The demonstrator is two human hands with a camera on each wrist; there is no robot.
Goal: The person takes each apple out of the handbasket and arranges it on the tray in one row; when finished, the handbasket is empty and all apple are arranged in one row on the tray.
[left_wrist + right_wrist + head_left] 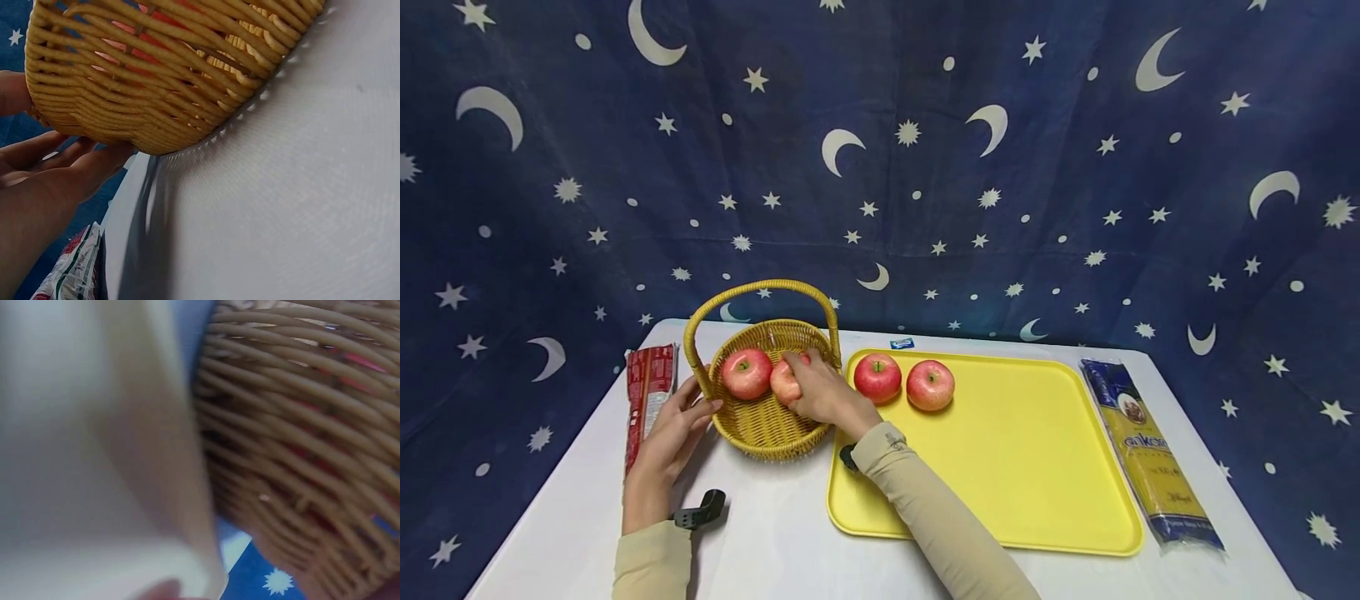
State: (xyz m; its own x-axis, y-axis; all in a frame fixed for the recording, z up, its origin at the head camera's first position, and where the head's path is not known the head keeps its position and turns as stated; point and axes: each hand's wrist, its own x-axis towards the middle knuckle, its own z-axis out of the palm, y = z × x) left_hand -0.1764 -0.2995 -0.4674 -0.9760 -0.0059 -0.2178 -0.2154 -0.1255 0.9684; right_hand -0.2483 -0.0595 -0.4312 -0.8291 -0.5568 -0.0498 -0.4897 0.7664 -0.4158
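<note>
A yellow wicker basket [769, 425] with an arched handle stands on the left part of the table. My left hand [672, 442] holds its left side, thumb at the rim and fingers against the outer weave, as the left wrist view [56, 169] shows. Inside the basket, my right hand [823, 392] grips a red apple [786, 385] from above. Another apple [747, 374] lies beside it on the left. The right wrist view shows mostly sleeve and the basket's outer weave [300, 425]; the right fingers are hidden there.
A yellow tray [1022, 467] right of the basket carries two apples [877, 378] near its back left corner. A red packet [647, 387] lies at the left, a blue and yellow pasta packet [1153, 454] at the right. Behind the tray is a small blue wrapper [902, 343].
</note>
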